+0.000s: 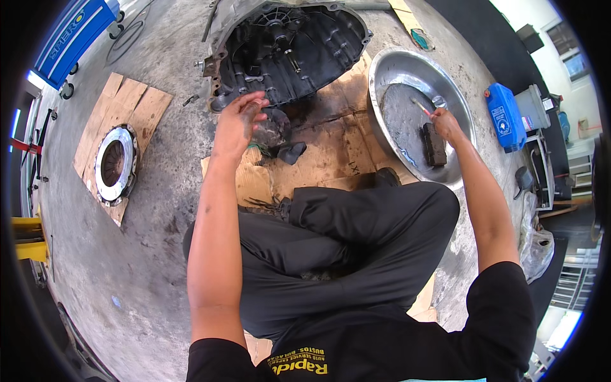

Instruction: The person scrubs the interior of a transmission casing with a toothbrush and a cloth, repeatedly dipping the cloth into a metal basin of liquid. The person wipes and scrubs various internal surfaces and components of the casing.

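Note:
My right hand (447, 125) is closed around a thin, light-coloured handle (421, 106) over the metal basin (469, 95); what kind of tool it is, I cannot make out. Murky grey liquid (404, 118) lies in the basin, and a dark oblong block (435, 145) rests there below my hand. My left hand (245, 118) is raised with its fingers apart and nothing visible in them. It is just in front of the lower left edge of a large, dark, grimy gearbox housing (318, 54). A shaft (292, 60) sticks out from inside the housing.
Stained cardboard (337, 143) lies under the housing and my crossed legs. On the left, a clutch pressure plate (116, 164) sits on another cardboard piece (143, 102). A blue wheeled cart (73, 41) stands behind it. At right are a blue jug (506, 118) and a clear plastic bag (538, 245).

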Tool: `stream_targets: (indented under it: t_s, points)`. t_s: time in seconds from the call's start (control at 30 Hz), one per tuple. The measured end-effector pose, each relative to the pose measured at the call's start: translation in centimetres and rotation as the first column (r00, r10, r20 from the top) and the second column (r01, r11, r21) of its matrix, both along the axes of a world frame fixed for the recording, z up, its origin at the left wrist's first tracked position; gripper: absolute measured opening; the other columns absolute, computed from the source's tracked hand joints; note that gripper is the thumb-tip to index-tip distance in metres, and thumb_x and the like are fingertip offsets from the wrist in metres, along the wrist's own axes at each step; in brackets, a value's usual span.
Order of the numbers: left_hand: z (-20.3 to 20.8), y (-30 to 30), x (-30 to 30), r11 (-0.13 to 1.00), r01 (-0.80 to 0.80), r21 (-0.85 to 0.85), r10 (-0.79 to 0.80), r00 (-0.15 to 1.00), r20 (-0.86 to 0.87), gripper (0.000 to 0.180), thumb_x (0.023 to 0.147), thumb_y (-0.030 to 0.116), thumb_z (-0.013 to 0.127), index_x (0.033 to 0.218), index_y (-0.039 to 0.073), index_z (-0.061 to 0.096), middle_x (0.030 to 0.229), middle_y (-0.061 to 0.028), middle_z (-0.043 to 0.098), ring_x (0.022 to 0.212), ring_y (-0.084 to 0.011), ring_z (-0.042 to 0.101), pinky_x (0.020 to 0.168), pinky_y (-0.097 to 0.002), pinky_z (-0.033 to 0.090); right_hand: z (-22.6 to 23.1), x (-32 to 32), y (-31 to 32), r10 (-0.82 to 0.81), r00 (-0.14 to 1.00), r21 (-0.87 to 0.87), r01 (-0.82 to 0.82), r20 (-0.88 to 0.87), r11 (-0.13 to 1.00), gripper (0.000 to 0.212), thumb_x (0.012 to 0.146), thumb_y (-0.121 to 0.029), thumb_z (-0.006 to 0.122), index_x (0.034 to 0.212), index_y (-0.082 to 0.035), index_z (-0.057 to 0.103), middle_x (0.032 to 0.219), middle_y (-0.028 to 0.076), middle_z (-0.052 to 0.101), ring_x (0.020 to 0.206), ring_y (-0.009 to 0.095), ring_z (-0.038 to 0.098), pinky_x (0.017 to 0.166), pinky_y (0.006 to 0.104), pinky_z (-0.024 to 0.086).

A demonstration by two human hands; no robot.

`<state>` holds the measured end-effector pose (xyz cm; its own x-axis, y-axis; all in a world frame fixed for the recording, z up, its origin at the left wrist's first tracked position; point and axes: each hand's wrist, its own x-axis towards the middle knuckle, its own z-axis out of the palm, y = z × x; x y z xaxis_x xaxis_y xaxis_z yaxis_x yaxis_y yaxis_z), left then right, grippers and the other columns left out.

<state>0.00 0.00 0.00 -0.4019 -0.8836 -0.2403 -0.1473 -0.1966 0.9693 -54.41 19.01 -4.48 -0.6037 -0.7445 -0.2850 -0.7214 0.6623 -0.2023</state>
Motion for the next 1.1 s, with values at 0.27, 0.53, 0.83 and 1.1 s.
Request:
stream_targets:
  t_s: [0.27, 0.53, 0.83, 1.1]
  points:
    - [2.3, 1.2, 0.6, 0.990, -0.030, -0.141, 0.040, 0.997, 0.070, 0.035, 0.101, 0.024, 0.055, 0.131, 0.008, 0.062, 0.120, -0.0034, 0.070, 0.098, -0.0127, 0.065, 0.084, -0.0244, 0.046, 7.1, 11.0, -5.0, -0.035, 0.981, -0.431, 0.114, 0.188, 0.895, 0.024, 0.100, -0.024, 0.055, 0.118, -0.009, 0.061, 0.075, 0.001, 0.054, 0.072, 0.014, 0.055, 0.066, 0.0329, 0.046]
    - [2.6, 3.8, 0.7, 0.894, 0.292, -0.340, -0.071, 0.841, 0.536, 0.039, 0.096, 0.025, 0.059, 0.128, 0.002, 0.062, 0.117, -0.0199, 0.068, 0.106, -0.0303, 0.066, 0.095, -0.0374, 0.049, 0.7, 23.4, -19.3, 0.499, 0.815, -0.237, -0.568, -0.295, 0.788, 0.023, 0.100, -0.024, 0.053, 0.116, -0.009, 0.059, 0.096, 0.024, 0.069, 0.096, 0.042, 0.066, 0.082, 0.0515, 0.050]
    - [3.1, 4.7, 1.7, 0.760, 0.628, -0.169, -0.304, 0.574, 0.760, 0.043, 0.093, 0.029, 0.063, 0.129, 0.004, 0.061, 0.118, -0.0173, 0.066, 0.107, -0.0342, 0.064, 0.094, -0.0423, 0.050, -6.0, 20.0, -36.7, 0.523, 0.498, 0.062, -0.680, -0.692, 0.731, 0.030, 0.099, -0.026, 0.048, 0.114, -0.009, 0.068, 0.104, 0.023, 0.071, 0.103, 0.040, 0.068, 0.084, 0.0483, 0.056]
    - [4.5, 6.1, 2.7, 0.730, 0.651, -0.206, -0.333, 0.603, 0.725, 0.043, 0.092, 0.029, 0.065, 0.127, 0.004, 0.062, 0.115, -0.0141, 0.066, 0.103, -0.0311, 0.066, 0.090, -0.0418, 0.051, -5.8, 21.7, -34.9, 0.343, 0.844, -0.109, -0.419, -0.411, 0.901, 0.034, 0.096, -0.029, 0.051, 0.117, -0.007, 0.069, 0.116, 0.024, 0.068, 0.113, 0.040, 0.065, 0.093, 0.0467, 0.054]
